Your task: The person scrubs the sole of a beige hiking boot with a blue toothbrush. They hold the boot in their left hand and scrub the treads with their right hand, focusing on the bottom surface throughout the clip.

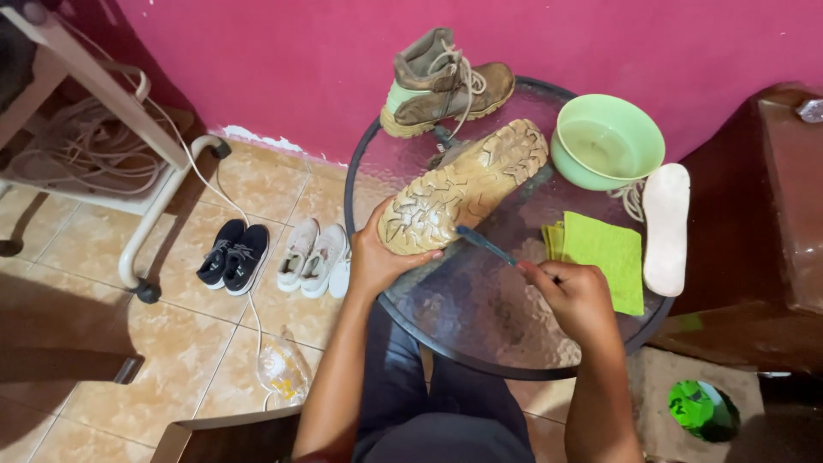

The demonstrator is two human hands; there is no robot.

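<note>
The left hand (375,257) grips the heel end of a tan boot (463,187), fingers wrapped around it so the muddy lugged sole faces up and the toe points away from the person toward the wall. The right hand (576,296) is closed around the handle of a blue toothbrush (485,244), whose bristle end reaches leftward and meets the sole just beside the left hand's fingertips. Both hands work above a round glass table (480,330) with a dark rim (the person's legs show through the textured glass below the wrists). Just beyond the right hand, touching nothing but the tabletop, lies a folded yellow-green cloth (604,253), and to the outer side of that a white insole (666,227) lies lengthwise near the table's edge. Farther from the right hand, past the cloth, stands a pale green bowl (607,141) holding what looks like water. Beyond the held boot, near the pink wall (257,60), the second boot (441,86) stands upright with its laces loose. Off to the outer side of the left hand, down on the tiled floor (86,283), sit a pair of black sneakers (233,255) and a pair of white sneakers (310,255) side by side. Nearer the left elbow lies a clear plastic bag (281,369), with a white cable running past it.
</note>
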